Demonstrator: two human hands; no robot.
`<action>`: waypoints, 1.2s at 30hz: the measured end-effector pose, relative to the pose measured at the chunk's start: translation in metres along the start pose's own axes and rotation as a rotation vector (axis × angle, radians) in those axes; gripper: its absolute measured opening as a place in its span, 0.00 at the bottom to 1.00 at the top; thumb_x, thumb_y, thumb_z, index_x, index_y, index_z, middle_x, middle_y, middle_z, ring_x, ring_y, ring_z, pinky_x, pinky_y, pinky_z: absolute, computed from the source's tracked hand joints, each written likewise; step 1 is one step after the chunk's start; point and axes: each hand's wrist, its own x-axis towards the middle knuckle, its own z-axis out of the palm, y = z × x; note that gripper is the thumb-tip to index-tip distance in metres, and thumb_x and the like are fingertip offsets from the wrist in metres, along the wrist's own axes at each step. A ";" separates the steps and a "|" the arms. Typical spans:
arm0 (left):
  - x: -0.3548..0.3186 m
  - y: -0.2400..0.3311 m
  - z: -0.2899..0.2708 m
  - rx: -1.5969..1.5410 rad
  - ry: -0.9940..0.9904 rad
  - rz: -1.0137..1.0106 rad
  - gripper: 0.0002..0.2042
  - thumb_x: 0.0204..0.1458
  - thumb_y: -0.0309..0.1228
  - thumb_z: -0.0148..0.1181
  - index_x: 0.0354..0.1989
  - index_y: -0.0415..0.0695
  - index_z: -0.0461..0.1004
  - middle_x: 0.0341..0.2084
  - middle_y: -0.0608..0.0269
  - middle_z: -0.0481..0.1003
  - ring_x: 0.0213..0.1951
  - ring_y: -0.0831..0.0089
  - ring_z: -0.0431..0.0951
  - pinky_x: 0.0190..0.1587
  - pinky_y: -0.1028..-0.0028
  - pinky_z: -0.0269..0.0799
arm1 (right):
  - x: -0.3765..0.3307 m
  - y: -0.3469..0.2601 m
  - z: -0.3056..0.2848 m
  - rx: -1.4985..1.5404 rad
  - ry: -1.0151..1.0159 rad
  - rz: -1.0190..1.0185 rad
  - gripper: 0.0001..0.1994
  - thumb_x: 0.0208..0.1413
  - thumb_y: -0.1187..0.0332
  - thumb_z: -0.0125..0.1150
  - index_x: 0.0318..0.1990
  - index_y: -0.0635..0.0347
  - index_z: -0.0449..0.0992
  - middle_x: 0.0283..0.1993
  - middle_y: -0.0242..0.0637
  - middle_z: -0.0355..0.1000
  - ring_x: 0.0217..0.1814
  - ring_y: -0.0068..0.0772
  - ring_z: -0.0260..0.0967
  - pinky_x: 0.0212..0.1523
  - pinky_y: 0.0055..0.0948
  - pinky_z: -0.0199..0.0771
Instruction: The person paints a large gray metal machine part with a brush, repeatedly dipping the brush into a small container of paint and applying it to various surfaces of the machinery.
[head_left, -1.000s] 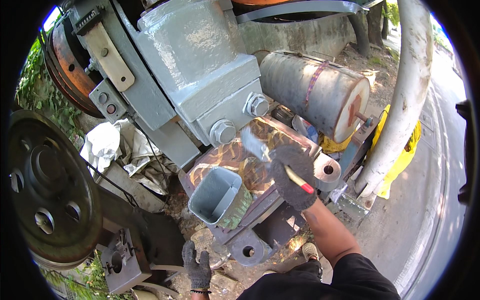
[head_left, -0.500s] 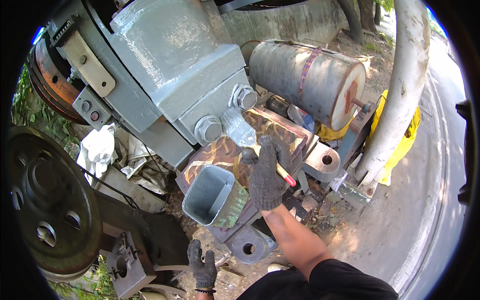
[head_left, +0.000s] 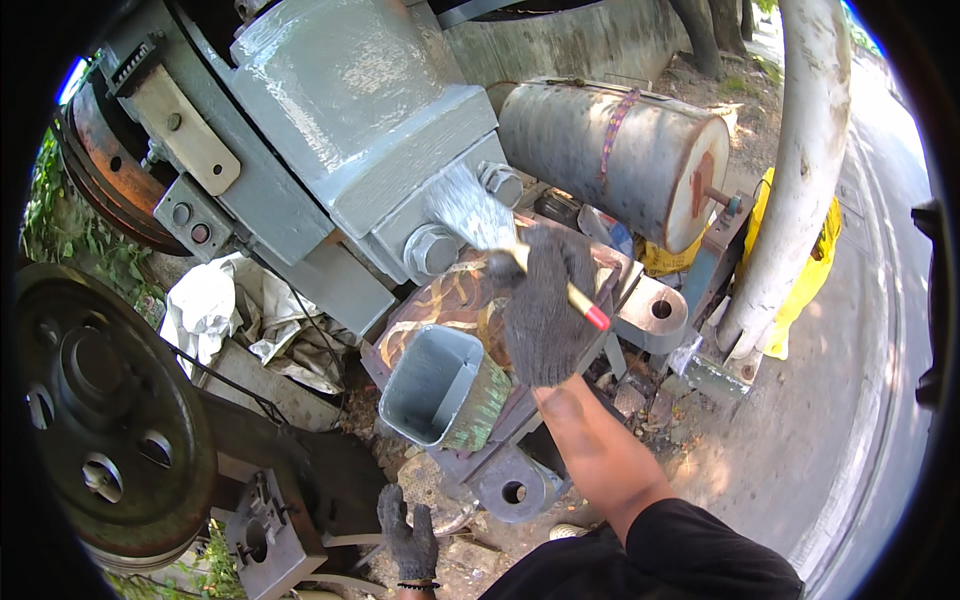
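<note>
My right hand, in a dark knit glove, grips a paintbrush with a yellow handle and red tip. Its grey-loaded bristles press on the freshly painted grey machine housing, between two large hex bolts. Below the brush stands a square paint can holding grey paint, on a patterned metal plate. My left hand, also gloved, hangs low near the ground with fingers spread and holds nothing.
A large dark flywheel is at the left, white rags beside it. A rusty grey cylinder lies at the upper right, next to a pale curved pipe. Bare ground lies at the right.
My right hand has risen from the plate beside the can up to the housing. The brush now touches the grey surface by the bolts. My left hand stays low.
</note>
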 end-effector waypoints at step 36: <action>0.058 0.002 0.039 -0.461 -0.131 0.091 0.51 0.49 0.38 0.79 0.77 0.33 0.52 0.68 0.42 0.64 0.71 0.53 0.66 0.72 0.56 0.63 | -0.101 -0.083 -0.033 -0.597 -0.207 0.212 0.08 0.66 0.74 0.61 0.49 0.65 0.76 0.45 0.37 0.75 0.39 0.30 0.77 0.43 0.29 0.80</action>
